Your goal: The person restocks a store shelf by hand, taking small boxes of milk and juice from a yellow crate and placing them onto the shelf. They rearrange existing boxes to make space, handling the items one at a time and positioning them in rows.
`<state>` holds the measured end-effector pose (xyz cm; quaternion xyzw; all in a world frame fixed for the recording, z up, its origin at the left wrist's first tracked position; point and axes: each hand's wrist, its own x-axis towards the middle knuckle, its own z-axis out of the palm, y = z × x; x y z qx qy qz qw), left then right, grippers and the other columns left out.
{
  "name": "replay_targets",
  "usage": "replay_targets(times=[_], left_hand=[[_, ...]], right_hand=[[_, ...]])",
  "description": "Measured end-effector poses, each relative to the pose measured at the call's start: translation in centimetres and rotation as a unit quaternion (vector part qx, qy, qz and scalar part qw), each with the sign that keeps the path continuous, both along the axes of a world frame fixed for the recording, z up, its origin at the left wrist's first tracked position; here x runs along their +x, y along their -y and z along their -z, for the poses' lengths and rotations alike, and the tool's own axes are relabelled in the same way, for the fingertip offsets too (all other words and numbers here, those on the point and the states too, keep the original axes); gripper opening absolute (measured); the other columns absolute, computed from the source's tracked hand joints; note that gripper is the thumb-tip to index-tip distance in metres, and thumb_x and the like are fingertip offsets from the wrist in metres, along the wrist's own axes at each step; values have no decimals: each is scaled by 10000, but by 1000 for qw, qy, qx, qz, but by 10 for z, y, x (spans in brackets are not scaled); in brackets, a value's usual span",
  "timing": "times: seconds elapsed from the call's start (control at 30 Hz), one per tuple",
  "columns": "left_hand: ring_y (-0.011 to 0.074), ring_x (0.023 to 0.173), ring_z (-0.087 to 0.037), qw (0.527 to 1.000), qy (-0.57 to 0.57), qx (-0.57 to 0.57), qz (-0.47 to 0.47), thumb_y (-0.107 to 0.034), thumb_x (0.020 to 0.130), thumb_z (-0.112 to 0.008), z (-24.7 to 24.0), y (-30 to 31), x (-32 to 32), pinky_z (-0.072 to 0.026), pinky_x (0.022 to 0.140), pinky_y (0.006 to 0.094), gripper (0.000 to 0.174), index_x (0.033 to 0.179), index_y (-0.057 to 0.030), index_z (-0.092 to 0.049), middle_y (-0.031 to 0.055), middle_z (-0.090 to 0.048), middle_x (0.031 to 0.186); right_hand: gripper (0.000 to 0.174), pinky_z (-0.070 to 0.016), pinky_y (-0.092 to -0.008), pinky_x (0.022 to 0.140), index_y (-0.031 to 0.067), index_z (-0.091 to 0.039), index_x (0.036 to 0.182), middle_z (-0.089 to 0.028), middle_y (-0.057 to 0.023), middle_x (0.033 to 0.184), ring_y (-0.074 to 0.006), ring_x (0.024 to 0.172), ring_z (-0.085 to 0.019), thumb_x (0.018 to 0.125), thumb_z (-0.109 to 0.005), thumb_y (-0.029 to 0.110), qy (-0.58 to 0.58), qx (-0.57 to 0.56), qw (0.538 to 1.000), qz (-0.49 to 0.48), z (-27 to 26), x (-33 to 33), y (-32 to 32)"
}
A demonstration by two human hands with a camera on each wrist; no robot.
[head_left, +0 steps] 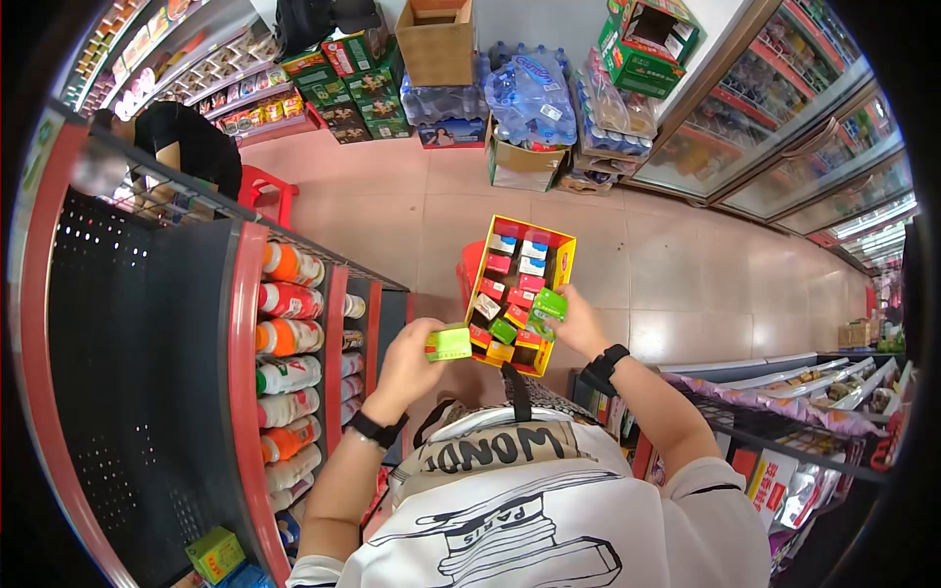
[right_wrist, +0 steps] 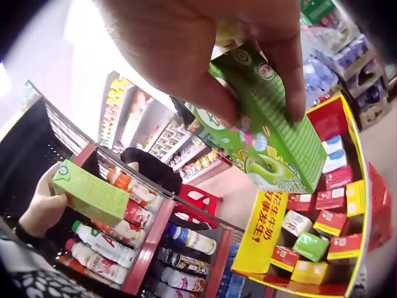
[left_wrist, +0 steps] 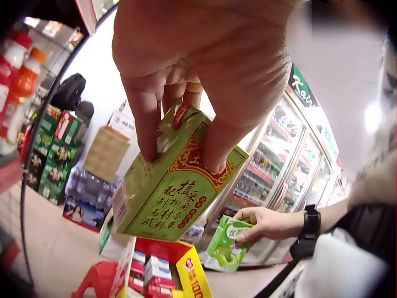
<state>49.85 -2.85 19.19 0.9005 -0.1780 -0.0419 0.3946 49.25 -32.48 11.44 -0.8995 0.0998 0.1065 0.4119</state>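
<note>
My left hand [head_left: 404, 365] pinches a light green drink carton [left_wrist: 177, 180] with red and gold trim, thumb on one side and fingers on the other. In my right hand [head_left: 582, 328] is a brighter green drink carton [right_wrist: 267, 133] with an apple picture, gripped near its top. Between the hands stands a yellow-and-red cardboard box [head_left: 566, 263], open at the top. Small red, white, green and yellow cartons [right_wrist: 310, 246] fill much of it. The apple carton overlaps the box's right side in the head view; the light green one is at its left edge.
A red stool [head_left: 470, 272] shows under the box. To the left, a shelf rack holds rows of bottles [head_left: 290, 301], and a green carton [head_left: 216, 555] lies low on it. A person [head_left: 201, 147] is beyond the rack. Water packs [head_left: 529, 93] and glass-door coolers [head_left: 755, 127] stand ahead.
</note>
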Motion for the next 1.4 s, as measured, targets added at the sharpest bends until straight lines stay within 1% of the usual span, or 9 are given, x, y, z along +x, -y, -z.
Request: replay_targets(times=[0.2, 0.47, 0.5, 0.6, 0.73, 0.93, 1.13, 1.23, 1.4], left_hand=[[341, 880, -598, 993, -118, 20, 9, -63, 652, -723, 55, 40, 34, -482, 752, 375, 337, 934, -31, -540, 160, -601, 923], [354, 875, -598, 987, -154, 33, -40, -33, 626, -700, 104, 77, 74, -478, 760, 381, 344, 930, -26, -539, 176, -607, 893], [351, 874, -601, 985, -165, 31, -50, -29, 618, -700, 105, 82, 79, -479, 764, 378, 353, 932, -23, -539, 179, -611, 888], [338, 871, -608, 979, -179, 39, -85, -26, 603, -706, 109, 96, 92, -479, 768, 370, 373, 936, -19, -539, 176, -619, 888], [328, 872, -611, 980, -175, 53, -82, -36, 593, -716, 123, 109, 109, -479, 774, 365, 390, 942, -18, -542, 174, -621, 897], [324, 891, -605, 979, -182, 60, -65, -53, 590, -725, 131, 130, 128, -480, 778, 366, 401, 947, -18, -548, 173, -620, 927], [346, 875, -606, 975, -164, 69, -134, -67, 595, -728, 157, 149, 150, -482, 769, 385, 400, 946, 0, -548, 207, -618, 913], [341, 867, -613, 971, -142, 59, -185, -77, 601, -733, 171, 156, 157, -482, 767, 387, 415, 958, 7, -537, 206, -620, 893], [333, 861, -613, 947, -134, 38, -289, -117, 613, -769, 203, 172, 165, -481, 773, 385, 463, 982, 14, -521, 198, -618, 906]], right_hand=[[353, -472, -422, 799, 35, -547, 995, -579, -205, 1014, -380, 952, -569, 690, -699, 127, 12, -15, 998, -60, 46, 19, 13], [370, -466, -405, 786, 19, -530, 968, -585, -186, 973, -360, 924, -577, 717, -735, 198, 21, -72, 997, 22, 83, 81, 24], [375, -464, -438, 809, 12, -498, 1004, -560, -212, 1015, -387, 958, -557, 694, -688, 102, -3, -48, 998, 45, 79, 92, 23], [367, -452, -439, 833, 10, -498, 1013, -550, -215, 1044, -386, 989, -545, 689, -664, 59, 47, -7, 996, 82, 99, 118, 22], [372, -447, -414, 853, 26, -530, 1053, -560, -188, 1052, -366, 1001, -538, 695, -634, 19, 68, -41, 997, 25, 122, 138, 22], [365, -453, -420, 843, 67, -540, 1064, -570, -138, 1079, -339, 1000, -546, 719, -653, 32, 29, -101, 994, 14, 138, 139, 18], [440, -463, -409, 844, 0, -475, 1149, -549, -184, 1095, -353, 1008, -544, 749, -650, 57, 55, -104, 993, 24, 118, 127, 29], [480, -461, -423, 841, 27, -433, 1191, -532, -196, 1110, -384, 1005, -539, 754, -630, 49, 26, -34, 998, 48, 110, 105, 34], [404, -495, -373, 760, 39, -471, 1163, -530, -184, 1101, -298, 878, -607, 777, -587, 14, 20, 72, 994, 83, 97, 61, 43]])
